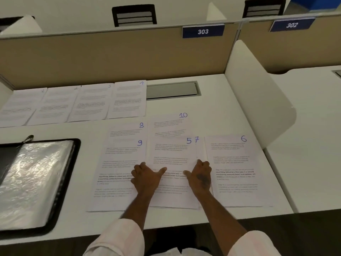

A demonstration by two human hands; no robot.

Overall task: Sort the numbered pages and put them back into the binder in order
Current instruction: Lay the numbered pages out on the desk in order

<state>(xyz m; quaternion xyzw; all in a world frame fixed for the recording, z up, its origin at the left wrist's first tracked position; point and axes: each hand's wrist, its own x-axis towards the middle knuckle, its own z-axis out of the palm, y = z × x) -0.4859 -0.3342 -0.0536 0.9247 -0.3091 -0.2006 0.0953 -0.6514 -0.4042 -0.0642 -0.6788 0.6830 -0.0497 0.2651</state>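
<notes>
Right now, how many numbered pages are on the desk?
10. Back row, left: page 1, page 2, page 3, page 4. Front cluster: page 8, page 10, page 9, page 5, page 7, page 6. More may hide beneath.

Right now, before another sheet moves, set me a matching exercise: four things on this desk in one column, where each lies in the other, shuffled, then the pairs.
1 page 4
2 page 5
3 page 6
4 binder

A open, at the desk's left
B rightmost of the near sheets
C end of the far row, beside the grey hatch
D held by the left hand and right hand

Pairs: 1-C, 2-D, 3-B, 4-A
</notes>
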